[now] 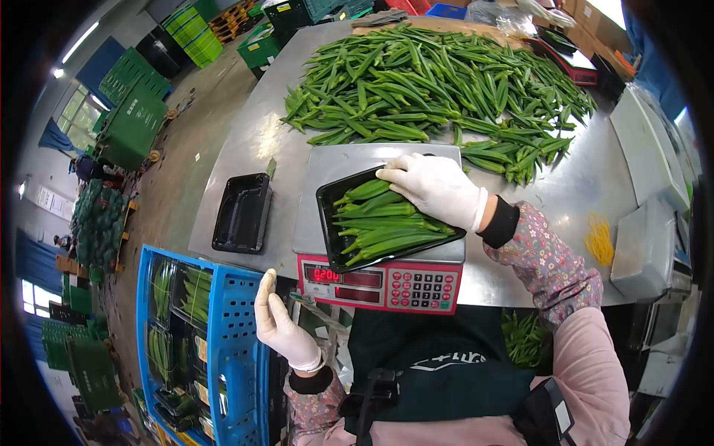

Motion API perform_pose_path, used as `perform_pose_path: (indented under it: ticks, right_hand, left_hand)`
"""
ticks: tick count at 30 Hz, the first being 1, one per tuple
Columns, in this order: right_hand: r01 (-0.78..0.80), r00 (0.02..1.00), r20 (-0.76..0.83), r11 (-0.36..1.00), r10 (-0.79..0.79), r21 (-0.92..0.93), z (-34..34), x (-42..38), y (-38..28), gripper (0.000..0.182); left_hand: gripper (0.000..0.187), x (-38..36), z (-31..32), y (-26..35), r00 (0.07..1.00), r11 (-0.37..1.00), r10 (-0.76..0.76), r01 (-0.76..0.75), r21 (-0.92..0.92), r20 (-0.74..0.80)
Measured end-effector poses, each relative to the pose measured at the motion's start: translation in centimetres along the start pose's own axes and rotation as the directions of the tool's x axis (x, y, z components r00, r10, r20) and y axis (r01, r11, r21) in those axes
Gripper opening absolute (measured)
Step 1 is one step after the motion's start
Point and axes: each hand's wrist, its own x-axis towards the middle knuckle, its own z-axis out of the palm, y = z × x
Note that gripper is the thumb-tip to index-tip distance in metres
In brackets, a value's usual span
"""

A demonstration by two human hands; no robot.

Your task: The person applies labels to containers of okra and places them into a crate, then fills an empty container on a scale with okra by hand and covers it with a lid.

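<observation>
A black plastic tray of okra (387,223) sits slightly turned on the platform of a weighing scale (375,286) with a red front panel. The scale's red digits read about 0.200. My right hand (431,186), in a white glove, grips the tray's far right rim, its fingers reaching over the okra. Left of the scale, my gloved left hand (286,331) is held with fingers extended and apart, holding nothing, close to the blue crate's corner. A second black tray (242,213), with nothing in it, lies on the metal table further left.
A large okra heap (431,82) covers the far table. At lower left, a blue crate (242,334) holds packed trays. Yellow bands (599,239) lie at right beside a metal box (643,245). Another red scale (576,67) stands far right. More okra (524,338) shows below the table edge.
</observation>
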Motion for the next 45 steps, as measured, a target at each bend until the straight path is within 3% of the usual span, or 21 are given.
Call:
perform_pose_path:
  ticks: [2, 6, 9, 10, 11, 14, 17, 19, 26, 27, 29, 30, 32, 36, 38, 39, 40, 42, 43, 45]
  right_hand:
    - [-0.008, 1.000, -0.005, 1.000, 0.008, 0.020, -0.3, -0.1, -0.7, 0.024]
    - [-0.167, 0.957, -0.224, 0.982, 0.184, 0.093, -2.9, -2.6, -0.7, 0.020]
    - [-0.377, 0.907, -0.140, 0.914, 0.397, 0.150, -6.2, -6.5, -0.5, 0.023]
    - [-0.467, 0.854, -0.122, 0.849, 0.505, 0.249, -6.6, -8.4, 0.4, 0.022]
    - [-0.492, 0.846, -0.152, 0.858, 0.511, 0.151, -7.8, -9.7, 0.7, 0.021]
    - [-0.691, 0.659, -0.137, 0.668, 0.739, 0.276, -10.3, -14.1, 1.4, 0.019]
    - [-0.699, 0.620, -0.217, 0.657, 0.754, 0.283, -12.2, -19.2, 2.4, 0.018]
    - [-0.765, 0.569, -0.247, 0.616, 0.784, 0.191, -13.4, -21.7, 2.1, 0.018]
    - [-0.876, 0.419, -0.235, 0.458, 0.877, 0.149, -16.0, -28.2, 0.4, 0.018]
    - [-0.880, 0.410, -0.241, 0.451, 0.880, 0.149, -16.6, -29.1, 0.3, 0.018]
    - [-0.763, 0.645, -0.294, 0.569, 0.705, -0.307, -18.8, -31.1, 0.7, 0.021]
    - [-0.766, 0.641, -0.297, 0.566, 0.707, -0.306, -20.1, -31.8, 0.7, 0.021]
    - [-0.704, 0.683, -0.382, 0.423, 0.622, -0.570, -23.6, -33.1, 0.6, 0.023]
    - [-0.768, 0.617, -0.520, 0.307, 0.590, -0.562, -30.3, -36.0, 1.7, 0.026]
    - [-0.636, 0.690, -0.521, 0.077, 0.503, -0.768, -33.5, -38.0, 3.0, 0.027]
    - [-0.610, 0.657, -0.549, -0.063, 0.518, -0.790, -34.7, -38.3, 3.5, 0.035]
    - [-0.612, 0.655, -0.549, -0.063, 0.519, -0.789, -35.1, -38.7, 3.7, 0.035]
    - [-0.468, 0.318, -0.701, -0.537, 0.638, -0.701, -35.3, -38.3, 3.8, 0.038]
    - [-0.636, 0.284, -0.608, -0.329, 0.741, -0.698, -37.0, -44.2, 6.9, 0.037]
    - [-0.918, 0.199, -0.384, 0.034, 0.902, -0.395, -40.3, -55.8, 13.1, 0.037]
  left_hand:
    - [0.033, 0.1, -0.5, -0.3, 1.000, 1.000, -0.010, 0.010, 0.009, -0.015]
    - [0.032, 0.6, -1.5, -1.1, 0.999, 1.000, -0.004, 0.003, -0.006, -0.040]
    - [0.031, 1.0, -1.7, -1.4, 0.999, 1.000, 0.000, -0.001, -0.011, -0.047]
    - [0.031, 1.2, -1.8, -1.4, 0.999, 1.000, 0.009, -0.010, -0.027, -0.041]
    - [0.031, 1.3, -1.8, -1.5, 0.999, 1.000, 0.009, -0.010, -0.020, -0.040]
    - [0.031, 1.4, -1.5, -1.2, 0.999, 1.000, 0.011, -0.012, -0.028, -0.041]
    - [0.030, 1.3, -1.0, -0.9, 0.999, 0.998, 0.004, -0.007, -0.056, -0.040]
    - [0.030, 1.2, -0.9, -1.0, 0.999, 0.997, 0.004, -0.007, -0.079, -0.036]
    - [0.031, 0.8, -0.3, -0.7, 0.999, 0.999, 0.033, -0.033, -0.018, -0.015]
    - [0.031, 0.8, -0.1, -0.6, 0.999, 0.999, 0.033, -0.034, -0.017, -0.012]
    - [0.031, 0.8, -0.1, -0.4, 0.999, 0.999, 0.035, -0.035, -0.014, -0.009]
    - [0.031, 0.7, -0.1, -0.3, 0.999, 0.999, 0.033, -0.034, -0.011, -0.009]
    - [0.032, 0.6, 0.2, -0.2, 0.999, 0.999, 0.034, -0.034, -0.019, 0.007]
    - [0.032, 0.2, 0.6, -0.5, 0.999, 0.999, 0.039, -0.039, -0.023, -0.002]
    - [0.032, 0.1, 0.7, -0.5, 1.000, 0.999, 0.030, -0.029, -0.024, 0.007]
    - [0.032, 0.0, 0.9, -0.4, 0.999, 0.999, 0.031, -0.031, -0.027, 0.013]
    - [0.032, 0.0, 1.0, -0.2, 0.999, 0.999, 0.041, -0.041, -0.024, 0.017]
    - [0.032, 0.0, 0.8, 0.0, 0.998, 0.998, 0.054, -0.054, -0.019, 0.016]
    - [0.032, 0.0, 0.7, 0.1, 0.998, 0.998, 0.057, -0.057, -0.020, 0.011]
    - [0.031, 0.0, 0.6, 0.2, 0.999, 0.999, 0.049, -0.049, -0.010, -0.004]
